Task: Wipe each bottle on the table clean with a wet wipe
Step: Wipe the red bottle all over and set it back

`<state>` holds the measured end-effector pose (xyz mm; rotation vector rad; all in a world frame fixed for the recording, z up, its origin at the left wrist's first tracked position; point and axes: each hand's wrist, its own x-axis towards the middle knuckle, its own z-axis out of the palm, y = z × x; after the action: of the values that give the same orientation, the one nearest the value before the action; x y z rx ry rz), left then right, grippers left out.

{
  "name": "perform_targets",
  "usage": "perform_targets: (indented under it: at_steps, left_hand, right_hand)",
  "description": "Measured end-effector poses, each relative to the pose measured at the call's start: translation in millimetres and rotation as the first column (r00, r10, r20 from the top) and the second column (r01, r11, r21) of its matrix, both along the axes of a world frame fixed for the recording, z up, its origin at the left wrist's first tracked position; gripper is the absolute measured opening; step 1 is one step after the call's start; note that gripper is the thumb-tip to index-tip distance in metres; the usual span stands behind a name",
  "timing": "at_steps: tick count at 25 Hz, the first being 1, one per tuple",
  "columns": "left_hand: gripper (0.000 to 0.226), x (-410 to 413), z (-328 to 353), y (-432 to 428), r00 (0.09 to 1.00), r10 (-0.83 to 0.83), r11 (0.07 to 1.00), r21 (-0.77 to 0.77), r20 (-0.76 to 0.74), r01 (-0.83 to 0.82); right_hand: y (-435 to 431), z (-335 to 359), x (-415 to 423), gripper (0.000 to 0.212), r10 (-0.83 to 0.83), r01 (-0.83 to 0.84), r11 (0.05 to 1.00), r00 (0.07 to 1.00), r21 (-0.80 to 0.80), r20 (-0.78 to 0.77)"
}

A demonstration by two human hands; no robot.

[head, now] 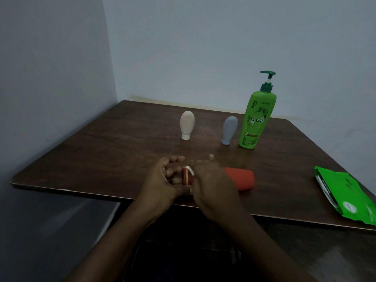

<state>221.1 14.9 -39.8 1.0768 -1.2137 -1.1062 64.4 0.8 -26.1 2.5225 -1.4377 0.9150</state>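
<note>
Four bottles are in sight, and one of them is in my grip: a red plastic bottle [241,179] lying on its side, just above the near edge of the dark wooden table [101,155]. My left hand [165,176] has its fingers curled round the bottle's dark red cap [185,176], which bears a pale band, and holds that end steady. My right hand [211,184] is closed over the bottle's neck and shoulder right beside the cap, with a white wet wipe [191,171] pressed between palm and plastic. A strip of the wipe shows in the narrow gap between my two hands. The right hand is blurred, so I cannot tell how each finger lies. The broad base of the bottle sticks out past my right hand, to the right.

Beyond my grip, further across the table, three bottles stand. A cream ribbed squeeze bottle [187,125] stands on its cap straight ahead of my left hand. A grey-blue squeeze bottle [229,129], also cap-down, stands ahead of my right hand. Just beside it to the right is a tall green pump bottle [256,119], upright. Well off to the right of my grip, a green wipes packet [345,196] lies flat near the table's edge.
</note>
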Motion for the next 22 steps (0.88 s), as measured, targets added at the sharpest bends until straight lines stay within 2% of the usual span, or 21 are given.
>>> perform_targets:
  at_steps: [3, 5, 9, 12, 14, 17, 19, 22]
  left_hand:
    - [0.078, -0.7, 1.8, 1.5, 1.000, -0.001, 1.000, -0.013, -0.008, 0.001]
    - [0.077, -0.3, 3.9, 4.7, 1.000, 0.007, 1.000, 0.001, 0.017, -0.007]
    - [0.071, -6.2, 13.6, 15.6, 0.993, 0.063, 0.997, -0.050, 0.100, -0.058]
    - [0.073, -21.3, 39.2, 31.2, 0.979, 0.132, 0.970, -0.222, 0.156, -0.096]
    - [0.078, -30.4, 60.8, 38.0, 0.966, 0.162, 0.928, -0.365, 0.201, -0.080]
    - [0.086, -40.0, 85.7, 37.9, 0.917, 0.206, 0.876, -0.482, 0.342, -0.017]
    - [0.091, -43.1, 94.4, 35.3, 0.900, 0.204, 0.869, -0.495, 0.385, 0.015]
    - [0.103, -44.2, 94.7, 28.4, 0.911, 0.157, 0.876, -0.480, 0.382, 0.051]
  right_hand:
    - [4.1, -0.7, -2.3, 0.054, 0.133, -0.133, 0.991, 0.987, 0.011, -0.092]
    - [3.0, -0.6, -25.0, 0.059, 0.139, -0.136, 0.990, 0.988, 0.044, -0.061]
    - [2.5, -5.4, -67.7, 0.048, -0.052, 0.050, 0.999, 0.993, 0.021, 0.110]
    - [-1.5, 14.2, -78.4, 0.039, -0.119, 0.094, 0.991, 0.947, 0.099, 0.298]
    - [-1.3, 29.9, -70.2, 0.039, -0.080, 0.007, 0.987, 0.890, 0.162, 0.449]
    - [9.7, 53.2, -49.7, 0.045, 0.025, -0.214, 0.961, 0.699, 0.176, 0.714]
    - [17.5, 65.7, -44.3, 0.047, 0.078, -0.281, 0.952, 0.601, 0.119, 0.796]
    - [26.4, 68.6, -42.7, 0.039, 0.127, -0.337, 0.939, 0.519, 0.066, 0.845]
